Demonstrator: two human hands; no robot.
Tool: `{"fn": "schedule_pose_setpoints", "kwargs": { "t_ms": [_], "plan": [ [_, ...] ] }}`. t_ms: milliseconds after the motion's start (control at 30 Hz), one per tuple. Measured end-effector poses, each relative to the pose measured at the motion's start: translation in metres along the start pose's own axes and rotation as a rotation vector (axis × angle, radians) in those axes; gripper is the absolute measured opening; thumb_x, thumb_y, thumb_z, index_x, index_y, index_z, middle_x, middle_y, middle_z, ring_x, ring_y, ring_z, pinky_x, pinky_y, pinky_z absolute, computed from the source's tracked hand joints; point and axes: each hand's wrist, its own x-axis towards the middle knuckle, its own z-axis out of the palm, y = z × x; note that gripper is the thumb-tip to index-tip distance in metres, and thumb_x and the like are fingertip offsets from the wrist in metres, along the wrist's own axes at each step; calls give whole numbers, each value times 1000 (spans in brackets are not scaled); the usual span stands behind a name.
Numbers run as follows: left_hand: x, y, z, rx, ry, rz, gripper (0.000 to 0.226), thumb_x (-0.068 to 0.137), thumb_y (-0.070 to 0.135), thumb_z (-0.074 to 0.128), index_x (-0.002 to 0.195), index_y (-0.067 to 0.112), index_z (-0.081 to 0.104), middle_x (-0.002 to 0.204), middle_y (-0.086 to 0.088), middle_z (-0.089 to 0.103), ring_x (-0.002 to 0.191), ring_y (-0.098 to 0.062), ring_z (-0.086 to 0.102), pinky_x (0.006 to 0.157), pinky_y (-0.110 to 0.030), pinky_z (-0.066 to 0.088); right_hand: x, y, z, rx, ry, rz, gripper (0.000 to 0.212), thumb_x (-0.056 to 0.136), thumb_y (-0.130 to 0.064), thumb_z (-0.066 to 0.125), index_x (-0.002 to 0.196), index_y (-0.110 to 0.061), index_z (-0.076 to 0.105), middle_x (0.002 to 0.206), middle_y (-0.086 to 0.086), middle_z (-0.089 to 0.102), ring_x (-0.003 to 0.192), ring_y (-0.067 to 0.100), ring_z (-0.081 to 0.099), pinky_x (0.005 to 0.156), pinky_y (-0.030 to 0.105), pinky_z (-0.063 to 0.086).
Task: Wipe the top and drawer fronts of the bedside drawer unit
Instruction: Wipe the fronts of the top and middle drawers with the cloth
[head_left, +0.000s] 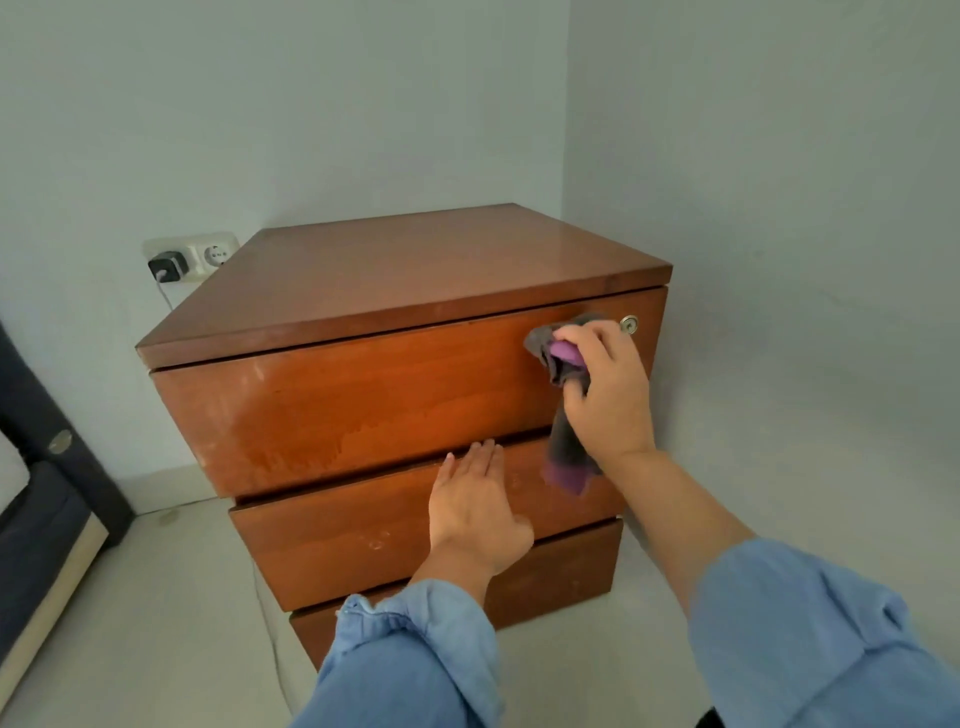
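Observation:
A brown wooden bedside drawer unit (395, 280) with three drawers stands in the room's corner. My right hand (608, 389) grips a grey and purple cloth (563, 415) and holds it against the right end of the top drawer front (337, 405), just left of a round metal lock (629, 325). The cloth's tail hangs down over the middle drawer front (363, 540). My left hand (478, 504) lies flat on the middle drawer front with straight fingers reaching its upper edge. The bottom drawer (561, 571) is partly hidden by my left sleeve.
A wall socket strip (192, 254) with a black plug and a thin cable is left of the unit. A dark bed frame edge (47, 493) runs along the left. Pale floor lies in front, and the right wall is close to the unit's side.

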Motion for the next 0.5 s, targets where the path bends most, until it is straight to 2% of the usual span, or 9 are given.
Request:
{"fn": "schedule_pose_setpoints", "kwargs": {
  "t_ms": [133, 200, 300, 400, 500],
  "plan": [
    [8, 11, 8, -12, 5, -2, 83, 82, 43, 47, 153, 15, 13, 161, 0, 11, 147, -14, 8, 120, -34, 5, 31, 9, 10, -21, 47, 1, 38, 75, 6, 56, 109, -10, 64, 110, 9, 60, 97, 24, 53, 84, 23, 39],
    [8, 10, 12, -5, 22, 1, 84, 82, 43, 48, 153, 16, 13, 161, 1, 11, 147, -13, 8, 120, -33, 5, 17, 18, 22, -5, 56, 46, 39, 74, 8, 57, 107, -9, 66, 108, 9, 63, 96, 27, 56, 84, 25, 42],
    [7, 8, 15, -11, 33, -2, 86, 79, 42, 49, 153, 17, 12, 161, 2, 9, 147, -12, 7, 120, -32, 3, -9, 29, 35, 30, 34, 133, 38, 75, 8, 57, 107, -10, 67, 107, 8, 64, 97, 24, 56, 87, 22, 40],
    [6, 10, 15, -33, 18, -11, 88, 78, 42, 49, 153, 16, 12, 161, 2, 8, 147, -11, 5, 120, -33, 3, -30, 38, 38, 2, -41, 160, 37, 72, 11, 58, 101, -10, 68, 101, 7, 66, 90, 26, 57, 81, 28, 44],
    [5, 9, 11, -34, -8, -13, 89, 77, 43, 50, 153, 18, 11, 161, 4, 7, 147, -10, 3, 120, -35, 2, -52, 48, 36, -58, -230, 247, 38, 72, 13, 56, 96, -13, 70, 99, 6, 66, 89, 30, 59, 78, 35, 49]
  ]
}}
